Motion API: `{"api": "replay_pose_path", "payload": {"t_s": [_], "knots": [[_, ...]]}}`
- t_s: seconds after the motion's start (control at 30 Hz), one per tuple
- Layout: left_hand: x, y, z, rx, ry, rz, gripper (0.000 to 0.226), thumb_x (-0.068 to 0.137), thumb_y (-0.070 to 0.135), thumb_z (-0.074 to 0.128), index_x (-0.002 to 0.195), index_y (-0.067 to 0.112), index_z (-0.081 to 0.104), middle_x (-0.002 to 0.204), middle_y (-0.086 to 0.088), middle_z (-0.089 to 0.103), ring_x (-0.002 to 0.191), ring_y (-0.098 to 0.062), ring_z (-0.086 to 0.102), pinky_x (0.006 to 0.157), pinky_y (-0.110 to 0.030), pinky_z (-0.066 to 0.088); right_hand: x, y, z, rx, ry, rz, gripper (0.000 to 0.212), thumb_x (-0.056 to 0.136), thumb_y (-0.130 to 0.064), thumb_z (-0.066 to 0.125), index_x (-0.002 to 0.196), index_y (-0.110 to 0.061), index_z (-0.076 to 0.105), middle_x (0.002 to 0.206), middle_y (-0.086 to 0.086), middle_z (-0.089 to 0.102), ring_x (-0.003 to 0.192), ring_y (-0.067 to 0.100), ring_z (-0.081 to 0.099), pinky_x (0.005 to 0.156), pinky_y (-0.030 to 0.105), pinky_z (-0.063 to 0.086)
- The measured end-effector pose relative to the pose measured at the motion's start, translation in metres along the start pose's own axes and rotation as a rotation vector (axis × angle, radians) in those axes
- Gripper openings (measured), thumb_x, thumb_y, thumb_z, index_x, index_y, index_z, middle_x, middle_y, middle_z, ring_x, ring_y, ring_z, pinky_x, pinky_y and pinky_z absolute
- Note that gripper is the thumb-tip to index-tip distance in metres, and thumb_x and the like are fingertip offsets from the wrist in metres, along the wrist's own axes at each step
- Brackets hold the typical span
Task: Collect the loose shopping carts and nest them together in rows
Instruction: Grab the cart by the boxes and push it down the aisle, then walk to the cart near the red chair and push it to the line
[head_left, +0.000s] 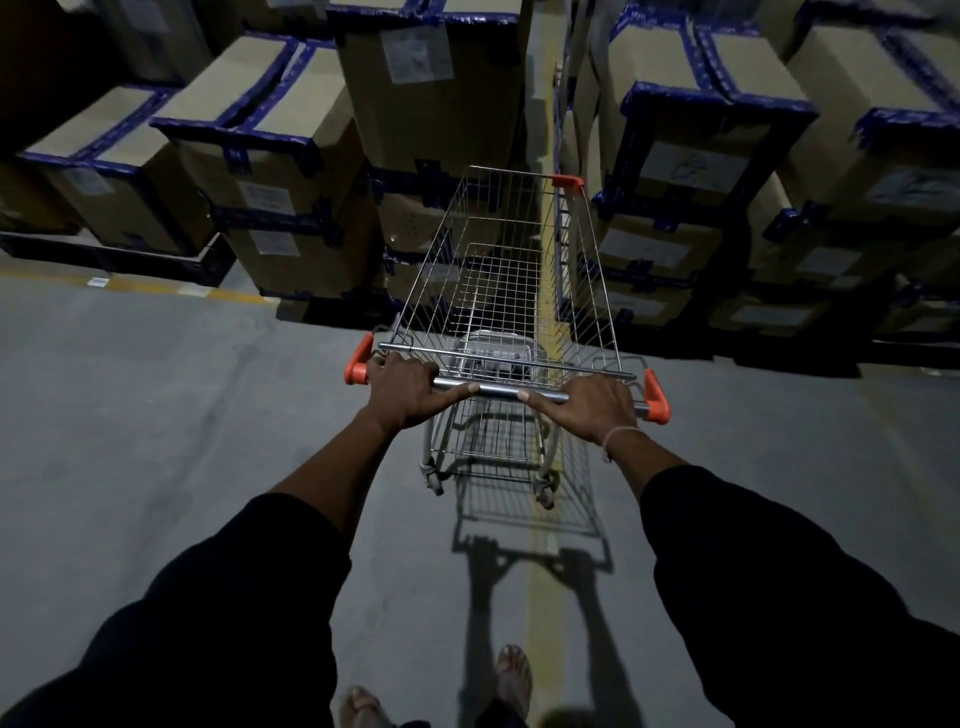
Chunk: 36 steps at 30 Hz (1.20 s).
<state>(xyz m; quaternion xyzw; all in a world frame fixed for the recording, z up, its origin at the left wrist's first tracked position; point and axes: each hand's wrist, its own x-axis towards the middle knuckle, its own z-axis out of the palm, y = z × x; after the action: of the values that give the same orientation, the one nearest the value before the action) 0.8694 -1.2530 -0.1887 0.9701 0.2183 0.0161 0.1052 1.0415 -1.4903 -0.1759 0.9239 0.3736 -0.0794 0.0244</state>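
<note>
A single wire shopping cart (498, 270) with orange corner caps stands in front of me on the grey floor, its basket empty. My left hand (408, 387) grips the left part of the metal handle bar (501, 391). Over the right part of the same bar curls my right hand (589, 408), which wears a thin wrist band. The cart's nose points into a narrow gap between stacks of boxes. No other cart is in view.
Stacked cardboard boxes with blue tape stand on dark pallets to the left (270, 171) and right (727, 171) of the cart. A yellow floor line (543, 597) runs under the cart toward the gap. Open concrete floor lies to the left (156, 415). My feet show at the bottom.
</note>
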Motion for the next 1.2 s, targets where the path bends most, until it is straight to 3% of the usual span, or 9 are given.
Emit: {"api": "replay_pose_path", "payload": {"t_s": [0.17,0.27,0.37,0.5,0.6,0.67,0.83,1.0,1.2], "knots": [[-0.001,-0.002,0.002,0.01,0.047,0.004,0.082,0.077,0.099,0.015,0.061,0.027,0.052,0.068,0.001,0.058,0.09,-0.029,0.064,0.101,-0.053,0.039,-0.001,0.0,-0.001,0.02,0.006,0.007,0.088,0.075,-0.102,0.023,0.059,-0.022,0.053,0.063,0.003,0.063,0.059,0.02,0.06,0.06,0.03,0.045],[-0.002,-0.001,0.004,0.001,0.042,-0.008,0.093,0.079,0.095,0.018,0.095,0.022,0.072,0.102,-0.006,0.07,0.112,-0.03,0.059,0.11,-0.053,0.032,0.002,0.004,0.0,0.047,0.02,0.0,0.09,0.075,-0.104,0.021,0.059,-0.022,0.054,0.06,0.001,0.062,0.057,0.019,0.06,0.057,0.03,0.044],[-0.007,-0.011,0.007,-0.053,0.005,0.052,0.088,0.086,0.089,0.024,0.124,0.021,0.065,0.126,-0.008,0.064,0.128,-0.031,0.051,0.118,-0.056,0.026,0.004,0.003,0.0,0.042,0.052,-0.038,0.094,0.074,-0.104,0.012,0.062,-0.022,0.056,0.067,0.001,0.062,0.066,0.022,0.062,0.071,0.036,0.051],[-0.033,-0.025,0.0,-0.049,-0.012,0.126,0.089,0.096,0.079,0.024,0.152,0.013,0.044,0.158,-0.016,0.041,0.152,-0.036,0.028,0.126,-0.059,0.017,0.004,-0.012,0.001,0.098,0.036,-0.105,0.08,0.085,-0.093,0.029,0.106,-0.023,0.06,0.116,0.006,0.056,0.113,0.032,0.052,0.099,0.051,0.041],[-0.063,-0.037,-0.009,-0.074,0.058,0.14,0.083,0.099,0.07,0.03,0.162,0.015,0.028,0.171,-0.013,0.015,0.16,-0.032,0.004,0.126,-0.051,0.008,0.006,-0.043,-0.002,0.202,0.054,-0.154,0.081,0.087,-0.089,0.039,0.13,-0.023,0.055,0.129,0.007,0.05,0.123,0.032,0.046,0.102,0.049,0.037],[-0.084,-0.055,-0.014,-0.09,0.075,0.119,0.081,0.1,0.064,0.033,0.165,0.019,0.016,0.174,-0.008,-0.001,0.16,-0.03,-0.006,0.126,-0.051,0.005,0.007,-0.069,-0.009,0.247,0.073,-0.218,0.086,0.086,-0.088,0.04,0.141,-0.022,0.051,0.135,0.007,0.048,0.128,0.032,0.043,0.106,0.05,0.036],[-0.14,-0.121,-0.036,-0.113,0.085,-0.046,0.082,0.099,0.065,0.03,0.166,0.024,0.006,0.174,-0.006,-0.006,0.16,-0.027,-0.009,0.129,-0.052,0.006,0.012,-0.152,-0.037,0.329,0.123,-0.374,0.095,0.084,-0.085,0.04,0.152,-0.02,0.044,0.153,0.011,0.041,0.142,0.033,0.036,0.119,0.051,0.031],[-0.213,-0.202,-0.061,-0.13,0.151,-0.255,0.082,0.1,0.062,0.032,0.166,0.02,0.01,0.173,-0.01,-0.003,0.159,-0.031,-0.007,0.127,-0.05,0.002,0.02,-0.257,-0.053,0.351,0.1,-0.539,0.1,0.085,-0.088,0.036,0.16,-0.022,0.034,0.168,0.01,0.026,0.157,0.028,0.016,0.129,0.052,0.007],[-0.325,-0.289,-0.076,-0.159,0.191,-0.503,0.087,0.096,0.065,0.027,0.165,0.015,0.014,0.173,-0.013,0.001,0.159,-0.035,-0.002,0.126,-0.053,0.005,0.011,-0.4,-0.039,0.356,0.027,-0.725,0.106,0.082,-0.092,0.032,0.162,-0.023,0.033,0.171,0.007,0.021,0.16,0.025,0.007,0.13,0.049,-0.004]]}}
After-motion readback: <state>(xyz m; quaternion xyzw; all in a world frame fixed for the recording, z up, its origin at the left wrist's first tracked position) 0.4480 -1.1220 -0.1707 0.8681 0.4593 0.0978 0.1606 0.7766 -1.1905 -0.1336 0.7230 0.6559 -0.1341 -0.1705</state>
